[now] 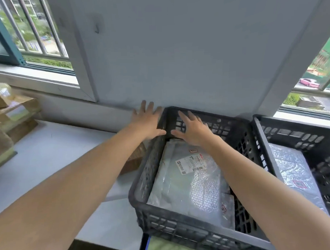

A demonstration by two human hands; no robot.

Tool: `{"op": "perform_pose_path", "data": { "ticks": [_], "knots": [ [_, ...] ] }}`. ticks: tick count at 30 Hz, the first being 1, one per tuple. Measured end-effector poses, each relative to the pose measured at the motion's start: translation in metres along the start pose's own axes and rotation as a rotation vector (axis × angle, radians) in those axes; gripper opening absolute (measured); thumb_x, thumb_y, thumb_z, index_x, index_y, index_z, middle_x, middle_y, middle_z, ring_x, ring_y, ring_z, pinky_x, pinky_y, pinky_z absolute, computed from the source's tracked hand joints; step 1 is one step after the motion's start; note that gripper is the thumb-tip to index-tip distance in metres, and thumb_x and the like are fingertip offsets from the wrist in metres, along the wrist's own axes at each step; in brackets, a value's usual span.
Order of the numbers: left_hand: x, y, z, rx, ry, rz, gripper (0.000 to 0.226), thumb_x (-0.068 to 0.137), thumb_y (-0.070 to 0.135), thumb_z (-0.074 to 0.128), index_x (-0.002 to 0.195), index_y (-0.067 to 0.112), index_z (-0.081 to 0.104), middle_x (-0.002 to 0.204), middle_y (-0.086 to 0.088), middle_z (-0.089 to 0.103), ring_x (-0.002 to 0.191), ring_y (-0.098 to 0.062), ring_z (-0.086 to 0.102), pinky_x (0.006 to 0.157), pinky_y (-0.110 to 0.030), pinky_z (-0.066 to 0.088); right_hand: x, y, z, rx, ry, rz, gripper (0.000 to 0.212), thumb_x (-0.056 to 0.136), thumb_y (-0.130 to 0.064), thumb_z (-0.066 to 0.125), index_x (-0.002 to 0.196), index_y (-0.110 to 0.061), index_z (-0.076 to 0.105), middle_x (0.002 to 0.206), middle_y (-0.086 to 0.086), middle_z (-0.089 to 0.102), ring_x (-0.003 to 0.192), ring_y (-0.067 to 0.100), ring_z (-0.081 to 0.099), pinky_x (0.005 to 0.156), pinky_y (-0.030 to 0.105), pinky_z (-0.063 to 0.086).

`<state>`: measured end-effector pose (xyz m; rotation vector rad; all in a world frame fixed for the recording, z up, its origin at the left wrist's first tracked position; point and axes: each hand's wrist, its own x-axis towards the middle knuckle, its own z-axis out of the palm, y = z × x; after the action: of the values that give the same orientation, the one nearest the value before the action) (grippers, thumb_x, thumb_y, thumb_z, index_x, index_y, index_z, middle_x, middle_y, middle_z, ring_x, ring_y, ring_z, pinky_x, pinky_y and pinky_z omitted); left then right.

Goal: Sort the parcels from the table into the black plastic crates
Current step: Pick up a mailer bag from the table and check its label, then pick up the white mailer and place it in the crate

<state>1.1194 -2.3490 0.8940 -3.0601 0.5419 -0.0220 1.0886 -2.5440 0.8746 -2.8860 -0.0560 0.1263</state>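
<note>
A black plastic crate [176, 230] stands in front of me with a white bubble-wrap parcel [189, 182] lying flat inside, label up. A second black crate [293, 130] to its right holds another silvery bubble-wrap parcel [293, 174]. My left hand [148, 121] hovers with spread fingers over the near crate's far left corner, holding nothing. Just right of it, my right hand [193, 129] is spread above the far end of the parcel, also holding nothing. A brown cardboard parcel [133, 160] lies on the table against the crate's left wall, partly hidden by my left arm.
Several brown parcels [7, 120] wrapped in tape are stacked at the left edge of the white table [54, 160]. A grey wall and window sills run right behind the crates. Something green [165, 247] lies below the near crate's front edge.
</note>
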Motion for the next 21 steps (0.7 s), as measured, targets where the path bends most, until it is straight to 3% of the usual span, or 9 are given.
{"op": "perform_pose_path", "data": {
  "ticks": [10,17,21],
  "knots": [
    [-0.003,-0.16,0.049,-0.061,-0.107,0.017,0.106,0.083,0.078,0.046,0.157,0.024,-0.007,0.165,-0.008,-0.01,0.151,-0.034,-0.011,0.119,-0.059,0.012,0.051,-0.149,0.026,-0.128,0.065,-0.087,0.081,0.095,-0.063,0.044,0.158,-0.031,0.006,0.166,0.005,0.003,0.152,0.028,0.002,0.119,0.053,0.012],
    [-0.026,-0.239,0.096,-0.121,-0.26,0.083,0.111,0.079,0.077,0.055,0.157,0.023,-0.003,0.165,-0.01,-0.003,0.151,-0.033,-0.009,0.116,-0.058,0.019,0.071,-0.22,0.083,-0.242,-0.098,0.022,0.078,0.095,-0.063,0.043,0.157,-0.028,0.011,0.165,0.008,0.005,0.15,0.032,0.01,0.118,0.05,0.023],
    [-0.038,-0.258,0.122,-0.142,-0.34,0.116,0.118,0.076,0.081,0.055,0.158,0.023,-0.006,0.165,-0.012,-0.005,0.151,-0.035,-0.01,0.116,-0.057,0.019,0.068,-0.223,0.124,-0.127,-0.242,0.203,0.08,0.096,-0.061,0.046,0.158,-0.029,0.006,0.164,0.013,0.0,0.149,0.038,0.008,0.116,0.051,0.028]
  ]
}}
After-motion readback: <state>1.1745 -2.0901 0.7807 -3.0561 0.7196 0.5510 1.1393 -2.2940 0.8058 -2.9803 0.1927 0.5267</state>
